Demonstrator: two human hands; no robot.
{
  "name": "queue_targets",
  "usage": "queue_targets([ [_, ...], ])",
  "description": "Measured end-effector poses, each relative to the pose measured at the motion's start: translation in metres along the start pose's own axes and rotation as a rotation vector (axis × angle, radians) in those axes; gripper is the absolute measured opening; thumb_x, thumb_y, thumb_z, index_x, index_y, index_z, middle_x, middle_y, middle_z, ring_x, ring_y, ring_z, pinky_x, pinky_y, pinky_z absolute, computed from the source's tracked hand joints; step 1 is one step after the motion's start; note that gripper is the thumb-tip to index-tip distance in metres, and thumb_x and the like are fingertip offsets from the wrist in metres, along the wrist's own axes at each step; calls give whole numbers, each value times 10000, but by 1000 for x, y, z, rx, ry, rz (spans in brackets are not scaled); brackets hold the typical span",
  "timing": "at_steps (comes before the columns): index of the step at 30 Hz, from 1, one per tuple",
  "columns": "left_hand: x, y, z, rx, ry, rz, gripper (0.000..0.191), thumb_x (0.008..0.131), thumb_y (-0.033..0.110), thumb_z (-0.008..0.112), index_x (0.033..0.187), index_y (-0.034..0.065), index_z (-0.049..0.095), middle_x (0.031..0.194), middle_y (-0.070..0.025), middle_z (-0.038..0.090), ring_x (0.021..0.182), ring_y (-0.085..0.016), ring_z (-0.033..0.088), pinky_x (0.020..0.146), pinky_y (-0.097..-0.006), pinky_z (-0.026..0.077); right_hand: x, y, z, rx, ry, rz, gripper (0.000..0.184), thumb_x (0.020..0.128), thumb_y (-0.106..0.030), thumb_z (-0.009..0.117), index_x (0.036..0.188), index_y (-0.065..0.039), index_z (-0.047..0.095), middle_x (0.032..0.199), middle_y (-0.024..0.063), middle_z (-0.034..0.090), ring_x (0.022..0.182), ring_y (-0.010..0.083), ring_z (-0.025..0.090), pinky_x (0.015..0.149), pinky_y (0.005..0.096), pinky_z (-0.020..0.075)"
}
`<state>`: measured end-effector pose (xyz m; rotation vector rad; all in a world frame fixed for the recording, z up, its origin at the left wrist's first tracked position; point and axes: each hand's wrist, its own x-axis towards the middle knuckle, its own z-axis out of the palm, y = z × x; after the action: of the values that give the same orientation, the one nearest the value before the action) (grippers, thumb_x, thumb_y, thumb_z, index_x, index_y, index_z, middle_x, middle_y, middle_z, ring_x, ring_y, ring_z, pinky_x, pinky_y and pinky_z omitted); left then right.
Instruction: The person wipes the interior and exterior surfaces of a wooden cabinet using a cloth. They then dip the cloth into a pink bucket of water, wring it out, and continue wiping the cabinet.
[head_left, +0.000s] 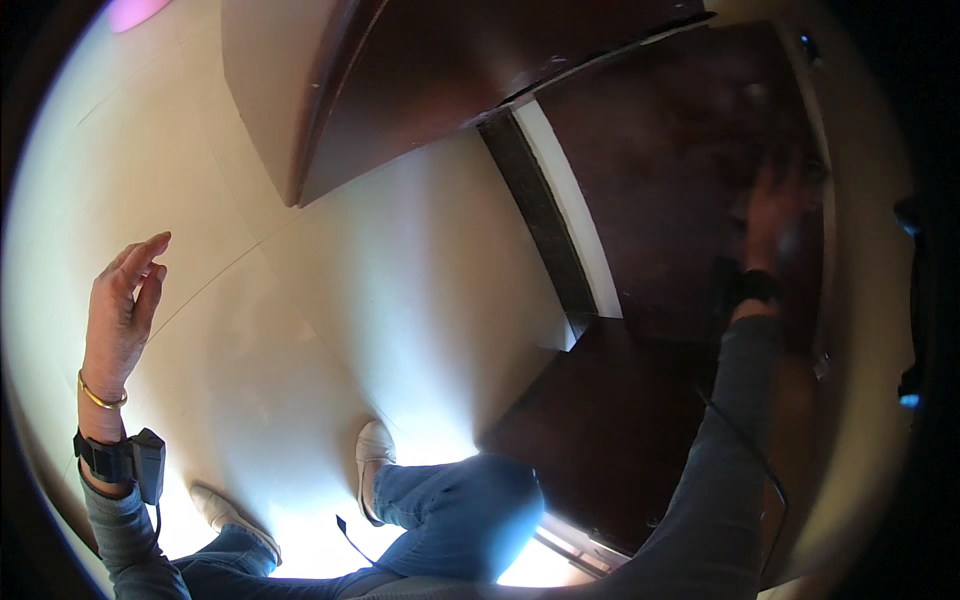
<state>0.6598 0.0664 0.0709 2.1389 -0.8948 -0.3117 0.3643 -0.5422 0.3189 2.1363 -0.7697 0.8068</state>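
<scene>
At the far left, my left hand (124, 307) hangs over the pale floor, holding nothing, its fingers bent and slightly apart. A gold bangle (103, 396) and a black strap with a small box (148, 465) are on that forearm. My right hand (776, 199), blurred, reaches out at the right against a dark reddish-brown panel (660, 187) that looks like wood. Whether its fingers touch the panel or hold something is too blurred and dark to tell. A black band (754, 286) circles the right wrist.
A dark wooden furniture piece or door (420, 82) with a sharp corner juts in from the top. A white strip (574, 210) edges the dark panel. Another dark surface (600, 427) lies beside my knee. Pale tiles (300, 300) spread around my shoes. A pink object (135, 11) shows top left.
</scene>
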Motion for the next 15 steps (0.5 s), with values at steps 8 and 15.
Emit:
queue_targets([
  [8,6,19,-5,85,-47,21,277,925,-1,567,1194,31,626,1041,-133,667,857,-227,656,776,-292,534,-72,-35,62,-292,-276,-117,415,928,-421,572,1231,-138,592,1056,155,678,1032,359,614,875,512,484],
  [15,1,4,-1,100,-5,58,275,926,-6,560,1191,29,626,1050,-126,664,873,-231,659,781,-297,541,-77,-50,47,292,-273,59,528,877,-195,669,1351,-116,451,1217,188,613,1104,344,606,923,415,502],
])
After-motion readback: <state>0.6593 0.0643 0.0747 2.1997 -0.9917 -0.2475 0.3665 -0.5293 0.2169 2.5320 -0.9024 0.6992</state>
